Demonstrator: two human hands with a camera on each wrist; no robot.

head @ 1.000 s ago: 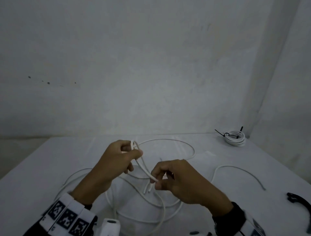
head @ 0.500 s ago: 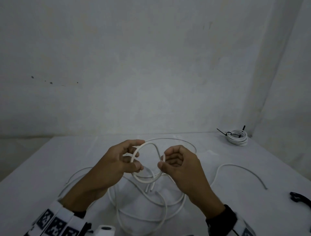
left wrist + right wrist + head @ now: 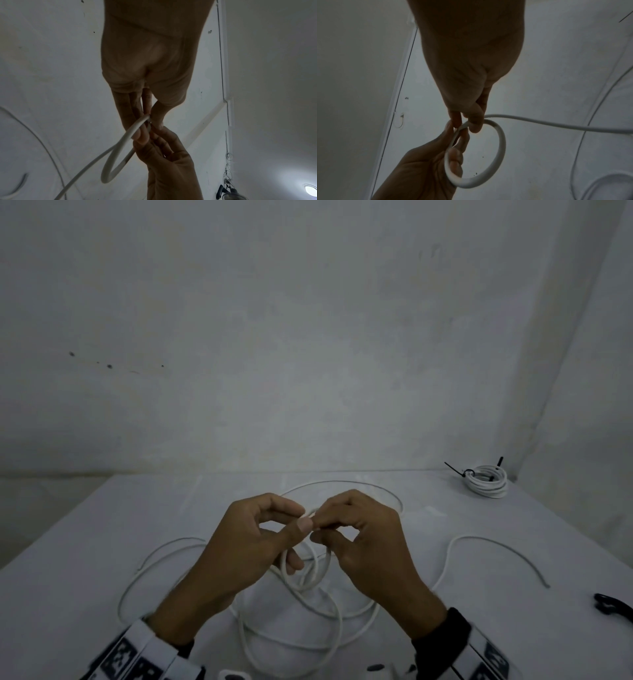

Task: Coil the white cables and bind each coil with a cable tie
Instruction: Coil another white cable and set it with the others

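Observation:
A long white cable (image 3: 342, 481) sprawls in loose loops on the white table (image 3: 85, 559). My left hand (image 3: 303, 520) and right hand (image 3: 317, 529) meet fingertip to fingertip above it. Both pinch the cable at the same spot, closing a small loop (image 3: 284, 570) that hangs below them. In the left wrist view the left hand (image 3: 149, 119) pinches the cable where the loop (image 3: 111, 169) crosses, with the right hand (image 3: 168, 155) just beyond. In the right wrist view the right hand (image 3: 467, 124) pinches the ring-shaped loop (image 3: 496, 155), which runs across the left hand's fingers (image 3: 453, 162).
A finished white coil (image 3: 486, 481) bound with a black cable tie lies at the table's back right corner. A loose white strand (image 3: 472, 537) curves across the right side. A black object (image 3: 613, 607) lies at the right edge. Walls stand close behind and to the right.
The right hand rose from near the table and swung left to meet the left hand. The cable between them closed from a straight length into a small loop.

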